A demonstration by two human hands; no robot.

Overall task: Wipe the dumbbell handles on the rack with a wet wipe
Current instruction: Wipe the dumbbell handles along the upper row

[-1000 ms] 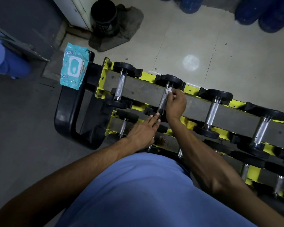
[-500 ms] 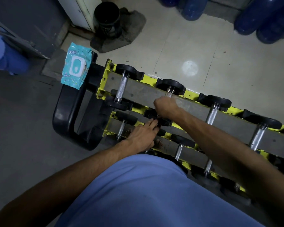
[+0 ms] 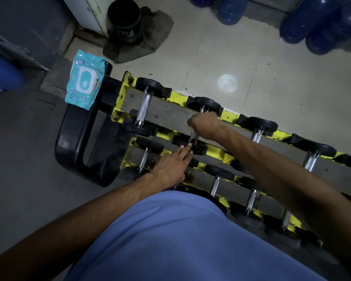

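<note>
Top tier: right hand [image 3: 206,126] grips second dumbbell handle [image 3: 192,137], wipe not visible; left hand [image 3: 170,165] flat, braces near weight head [image 3: 200,149]. Stroke full length, twisting.

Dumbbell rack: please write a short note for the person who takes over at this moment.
Right hand: grips the second top-row handle; any wipe is hidden inside it.
Left hand: open, straight fingers touch that dumbbell's near weight.
Wipe pack: on the rack's black end frame.
Done: cannot tell. To do: probably the other handles.
</note>
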